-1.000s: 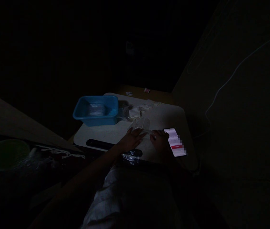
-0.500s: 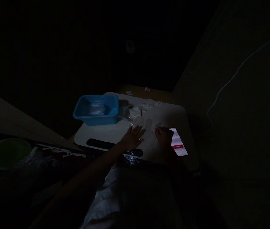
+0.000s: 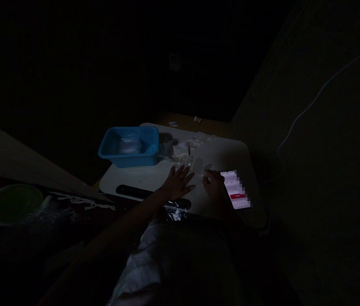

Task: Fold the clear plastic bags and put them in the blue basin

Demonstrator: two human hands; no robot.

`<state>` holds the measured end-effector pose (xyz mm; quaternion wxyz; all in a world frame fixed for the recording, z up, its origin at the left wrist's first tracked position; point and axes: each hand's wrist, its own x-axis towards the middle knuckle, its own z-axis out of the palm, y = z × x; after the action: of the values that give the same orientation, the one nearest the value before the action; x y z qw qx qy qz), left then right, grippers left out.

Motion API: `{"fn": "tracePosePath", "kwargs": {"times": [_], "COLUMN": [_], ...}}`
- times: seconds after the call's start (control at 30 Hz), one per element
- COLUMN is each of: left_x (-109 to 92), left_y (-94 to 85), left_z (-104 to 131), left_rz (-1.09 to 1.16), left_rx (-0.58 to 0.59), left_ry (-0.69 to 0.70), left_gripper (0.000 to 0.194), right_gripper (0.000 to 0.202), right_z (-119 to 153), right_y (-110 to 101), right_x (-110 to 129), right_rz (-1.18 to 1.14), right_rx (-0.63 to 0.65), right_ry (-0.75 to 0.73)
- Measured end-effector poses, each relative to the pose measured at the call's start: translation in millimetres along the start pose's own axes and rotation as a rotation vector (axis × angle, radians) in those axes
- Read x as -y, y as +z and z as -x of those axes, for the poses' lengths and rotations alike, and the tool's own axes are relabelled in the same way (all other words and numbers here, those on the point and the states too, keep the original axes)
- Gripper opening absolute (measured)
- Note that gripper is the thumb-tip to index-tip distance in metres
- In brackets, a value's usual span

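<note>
The scene is very dark. My left hand (image 3: 177, 183) lies flat with its fingers spread on the white tabletop (image 3: 148, 175), above a dark slot at the near edge. To its right, my right hand (image 3: 213, 183) is closed, fingertips pinched together at the near end of a small clear plastic piece (image 3: 197, 165). Whether that plastic or something else is between those fingers is too dark to make out. Crumpled clear plastic and a whitish folded packet (image 3: 181, 149) lie just beyond both hands.
A blue basin (image 3: 135, 159) with a stack of clear plastic stands at the table's left. A lit phone (image 3: 233, 189) lies beside my right hand. Further off are a small spool-like item (image 3: 197, 120) and, at lower left, a green basket (image 3: 14, 204). A white cable (image 3: 307, 109) hangs at right.
My right hand has shifted slightly left, away from the phone, uncovering more of its screen, and its fingertips now meet the clear plastic. My left hand remains flat, its fingers a little more spread.
</note>
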<state>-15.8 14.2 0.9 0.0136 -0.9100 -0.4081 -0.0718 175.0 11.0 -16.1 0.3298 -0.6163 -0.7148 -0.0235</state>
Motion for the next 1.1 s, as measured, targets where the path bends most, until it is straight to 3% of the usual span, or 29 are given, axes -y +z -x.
{"fn": "tracePosePath", "kwargs": {"times": [0.13,0.3,0.5,0.67,0.93,1.1], "left_x": [-4,-4,-5,-3,-2,-2], "left_y": [-6.9,-2.2,-4.1,-6.7,-0.4,-1.9], "left_z": [-5,-8,-6,-6,-3,-2], "left_rz": [0.018,0.026,0.069,0.059,0.104,0.103], "left_rx": [0.012,0.055,-0.002,-0.026,-0.02,-0.027], "left_ry": [0.037,0.066,0.032,0.124,0.146,0.144], "left_gripper": [0.054,0.052,0.061,0.049,0.042,0.043], "right_gripper": [0.028,0.03,0.029,0.031,0.047,0.057], "right_z": [1,3,7,10,17,13], "right_y": [-8,-15,-15,-19,-21,-21], "right_x": [4,9,13,13,-4,-4], "right_rz": [-0.001,0.006,-0.024,-0.059,-0.019,-0.002], "right_rx": [0.031,0.14,0.173,0.2,0.141,0.186], "right_ry": [-0.051,-0.164,-0.262,-0.345,-0.186,-0.21]}}
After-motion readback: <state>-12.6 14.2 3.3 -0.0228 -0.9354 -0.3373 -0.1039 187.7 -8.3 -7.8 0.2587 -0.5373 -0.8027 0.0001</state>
